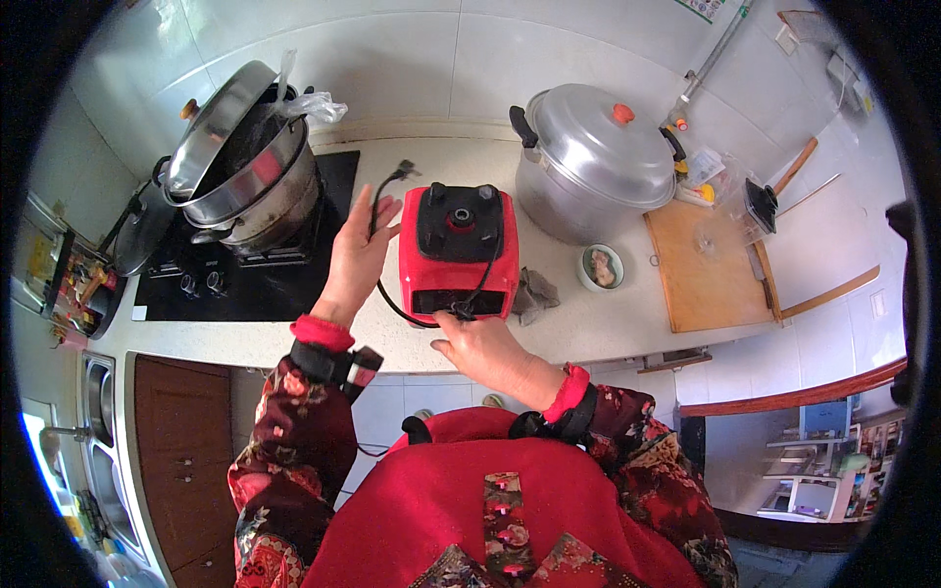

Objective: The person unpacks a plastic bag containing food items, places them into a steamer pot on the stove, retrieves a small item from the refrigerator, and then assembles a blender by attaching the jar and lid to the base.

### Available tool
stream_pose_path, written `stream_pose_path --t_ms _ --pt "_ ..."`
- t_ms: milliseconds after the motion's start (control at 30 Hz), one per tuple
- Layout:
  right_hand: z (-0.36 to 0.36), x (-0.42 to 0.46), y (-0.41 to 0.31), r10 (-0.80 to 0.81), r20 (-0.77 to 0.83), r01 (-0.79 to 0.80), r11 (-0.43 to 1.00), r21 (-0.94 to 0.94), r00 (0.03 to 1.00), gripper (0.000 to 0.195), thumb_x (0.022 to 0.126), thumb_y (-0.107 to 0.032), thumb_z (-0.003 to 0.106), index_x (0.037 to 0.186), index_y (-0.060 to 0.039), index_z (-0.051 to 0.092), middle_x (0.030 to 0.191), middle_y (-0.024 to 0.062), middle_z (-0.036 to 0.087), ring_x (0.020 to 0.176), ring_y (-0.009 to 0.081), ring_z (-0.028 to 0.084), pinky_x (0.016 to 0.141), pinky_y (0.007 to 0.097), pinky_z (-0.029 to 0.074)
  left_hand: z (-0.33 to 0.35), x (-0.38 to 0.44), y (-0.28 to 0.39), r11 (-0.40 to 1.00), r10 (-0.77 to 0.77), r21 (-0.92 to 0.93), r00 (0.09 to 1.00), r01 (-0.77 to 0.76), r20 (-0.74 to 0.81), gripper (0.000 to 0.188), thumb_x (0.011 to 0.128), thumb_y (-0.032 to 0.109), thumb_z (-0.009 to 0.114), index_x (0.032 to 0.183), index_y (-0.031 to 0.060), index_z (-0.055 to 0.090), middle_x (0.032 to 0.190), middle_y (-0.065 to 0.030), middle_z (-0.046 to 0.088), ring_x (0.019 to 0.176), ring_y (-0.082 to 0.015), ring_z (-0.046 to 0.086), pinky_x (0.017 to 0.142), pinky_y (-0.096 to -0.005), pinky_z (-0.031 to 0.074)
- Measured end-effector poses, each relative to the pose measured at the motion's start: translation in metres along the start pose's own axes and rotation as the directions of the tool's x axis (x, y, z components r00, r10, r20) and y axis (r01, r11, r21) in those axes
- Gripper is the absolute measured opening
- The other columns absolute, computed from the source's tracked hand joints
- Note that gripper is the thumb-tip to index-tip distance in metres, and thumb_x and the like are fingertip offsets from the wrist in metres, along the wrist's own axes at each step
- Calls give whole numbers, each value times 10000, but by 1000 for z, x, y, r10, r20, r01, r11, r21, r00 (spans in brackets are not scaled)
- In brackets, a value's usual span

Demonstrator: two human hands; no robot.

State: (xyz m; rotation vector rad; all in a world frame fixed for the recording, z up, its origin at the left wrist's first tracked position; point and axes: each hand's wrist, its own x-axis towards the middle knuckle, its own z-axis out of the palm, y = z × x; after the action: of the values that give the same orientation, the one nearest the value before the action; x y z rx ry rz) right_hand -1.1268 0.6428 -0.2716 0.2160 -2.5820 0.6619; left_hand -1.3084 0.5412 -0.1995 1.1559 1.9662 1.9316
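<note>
A red blender base (459, 278) with a black top and no jar on it stands on the countertop. Its black power cord (406, 316) loops out on the left, ending in a plug (404, 170). My left hand (362, 246) is beside the base, fingers stretched and slightly blurred. The cord passes between its thumb and fingers, but whether they grip it is unclear. At the front of the base, my right hand (489, 353) pinches a gathered part of the cord. A dark grey cloth (538, 292) lies against the base's right side.
At left, a steel pot (257, 202) with a tilted lid (220, 125) sits on the black gas hob (242, 298). A large lidded aluminium pot (588, 176), a small bowl (617, 278) and a wooden board (698, 287) with a knife (761, 275) stand right. A clear jar (735, 220) lies there.
</note>
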Motion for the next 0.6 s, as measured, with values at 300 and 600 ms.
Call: stream_pose_path --t_ms 300,600 --pt "-3 6 1 -40 25 37 990 136 999 704 781 -189 664 1326 67 299 715 243 606 642 376 629 532 432 498 2 63 -49 793 59 589 981 -158 183 395 901 19 460 1297 20 459 1186 -209 578 1135 -291 552 948 -316 419" --pt "-23 -13 29 -40 -192 99 947 305 981 227 819 -172 631 1015 -62 596 753 140 643 676 325 639 579 408 514 0 84 -62 932 -127 362 935 -2 331 381 903 -13 451 1281 31 483 1157 -85 595 1082 -142 521 961 -260 394"
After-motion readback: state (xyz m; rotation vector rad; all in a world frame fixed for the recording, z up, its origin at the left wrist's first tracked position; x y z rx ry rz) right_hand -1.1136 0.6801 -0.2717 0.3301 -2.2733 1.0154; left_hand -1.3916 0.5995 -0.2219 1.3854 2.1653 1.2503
